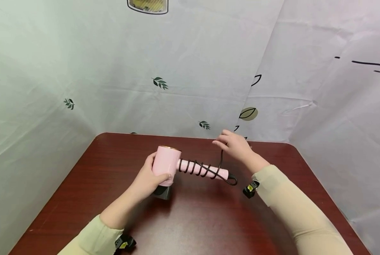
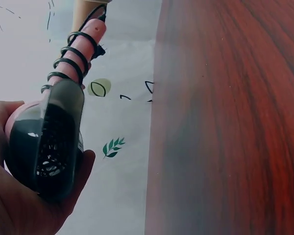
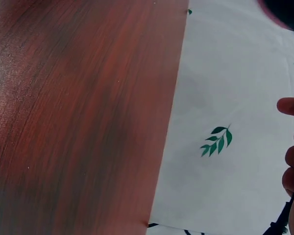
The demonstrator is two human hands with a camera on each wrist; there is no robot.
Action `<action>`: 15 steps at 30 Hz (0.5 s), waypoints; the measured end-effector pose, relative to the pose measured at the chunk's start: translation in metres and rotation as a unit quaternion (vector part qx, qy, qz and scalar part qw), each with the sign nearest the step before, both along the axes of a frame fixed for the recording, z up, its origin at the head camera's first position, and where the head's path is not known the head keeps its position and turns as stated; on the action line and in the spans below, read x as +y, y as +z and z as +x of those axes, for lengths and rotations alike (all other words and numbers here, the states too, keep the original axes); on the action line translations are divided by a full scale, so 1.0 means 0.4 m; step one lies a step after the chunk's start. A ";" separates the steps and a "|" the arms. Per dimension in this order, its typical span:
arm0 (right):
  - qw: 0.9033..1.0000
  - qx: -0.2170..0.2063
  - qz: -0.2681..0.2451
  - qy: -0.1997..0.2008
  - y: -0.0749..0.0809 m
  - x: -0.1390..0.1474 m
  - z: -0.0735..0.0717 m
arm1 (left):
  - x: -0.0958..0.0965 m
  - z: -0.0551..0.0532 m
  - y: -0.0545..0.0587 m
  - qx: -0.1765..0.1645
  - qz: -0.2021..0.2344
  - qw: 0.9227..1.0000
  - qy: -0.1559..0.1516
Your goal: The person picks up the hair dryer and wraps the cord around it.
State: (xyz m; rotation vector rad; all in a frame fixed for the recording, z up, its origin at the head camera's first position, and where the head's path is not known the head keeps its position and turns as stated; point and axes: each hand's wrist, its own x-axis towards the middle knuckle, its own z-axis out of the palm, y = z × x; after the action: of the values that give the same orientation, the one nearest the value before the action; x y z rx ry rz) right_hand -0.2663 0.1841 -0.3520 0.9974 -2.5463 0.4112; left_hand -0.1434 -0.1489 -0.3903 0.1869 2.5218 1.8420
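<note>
A pink hair dryer (image 1: pixel 166 162) is held up above the table, its barrel gripped by my left hand (image 1: pixel 144 181), thumb on the near side. Its black nozzle (image 1: pixel 162 192) points down toward me; the left wrist view looks into the flat nozzle (image 2: pixel 59 147). Several turns of black cord (image 1: pixel 204 170) wind around the pink handle, which extends to the right. Beyond the handle's end, my right hand (image 1: pixel 236 146) pinches the cord, which runs up taut from the handle. In the right wrist view, the fingers (image 3: pixel 291 157) are curled about the cord, partly cut off by the frame edge.
Beneath both hands lies a reddish-brown wooden table (image 1: pixel 202 219) with rounded far corners. A pale cloth backdrop (image 1: pixel 190 53) with leaf prints hangs behind it and along both sides. Small black devices (image 1: pixel 251 188) are strapped to both wrists.
</note>
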 end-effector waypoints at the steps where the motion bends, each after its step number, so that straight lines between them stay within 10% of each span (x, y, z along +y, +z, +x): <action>1: 1.000 0.004 -0.002 -0.003 -0.004 -0.002 -0.001 | 0.000 0.001 0.002 -0.004 -0.002 1.000 0.004; 15: 0.998 -0.048 0.020 -0.039 -0.043 -0.054 0.034 | 0.002 -0.006 0.028 -0.048 0.070 0.996 0.031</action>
State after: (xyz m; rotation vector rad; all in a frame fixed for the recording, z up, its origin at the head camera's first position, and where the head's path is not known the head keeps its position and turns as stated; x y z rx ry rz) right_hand -0.2527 0.1624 -0.3694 0.9094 -2.6786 0.3966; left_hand -0.1457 -0.1479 -0.3790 0.0225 2.3628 2.0012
